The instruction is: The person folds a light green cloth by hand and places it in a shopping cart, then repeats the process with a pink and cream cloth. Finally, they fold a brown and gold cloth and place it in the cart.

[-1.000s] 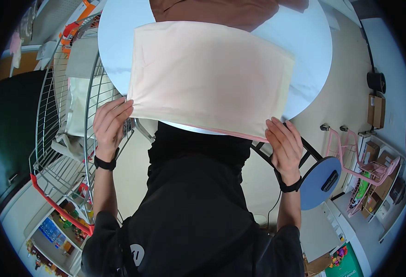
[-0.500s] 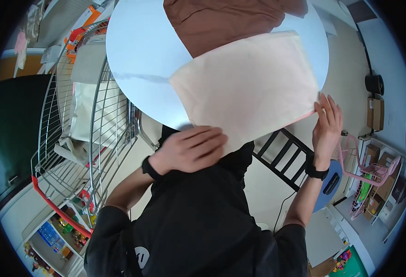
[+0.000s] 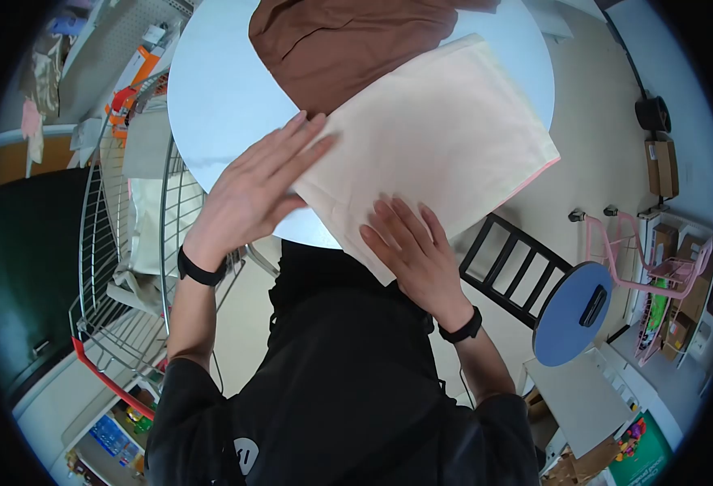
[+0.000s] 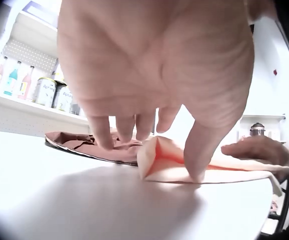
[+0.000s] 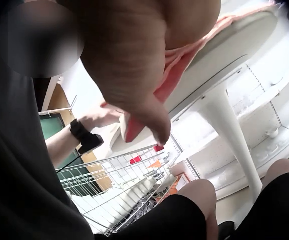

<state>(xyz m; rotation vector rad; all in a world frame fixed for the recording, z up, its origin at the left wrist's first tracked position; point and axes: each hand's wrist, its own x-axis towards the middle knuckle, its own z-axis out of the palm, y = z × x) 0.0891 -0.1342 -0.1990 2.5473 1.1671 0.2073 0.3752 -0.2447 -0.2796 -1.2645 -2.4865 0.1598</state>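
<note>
A folded cream cloth (image 3: 446,121) with a pink inner side lies aslant on the round white table (image 3: 219,89), its near corner hanging past the edge. My left hand (image 3: 251,186) is at the cloth's left edge, fingers stretched out. In the left wrist view its thumb touches the cloth's open, pink-lined fold (image 4: 159,162). My right hand (image 3: 417,251) rests on the near part of the cloth with its fingers spread. From the right wrist, the pink underside (image 5: 172,80) shows beneath the hand. Behind the cloth lies a brown garment (image 3: 356,40), partly overlapped by it.
A wire shopping cart (image 3: 121,267) holding folded pale fabrics stands close on the left. To the right is a blue round stool (image 3: 563,324) with black legs. Farther right stands a pink cart (image 3: 616,259) before shelves of boxes.
Both hands have released their earlier edge grips. The cloth has turned aslant, its left end swinging toward me. The left hand reached forward to its left edge; the right moved inward onto the near part.
</note>
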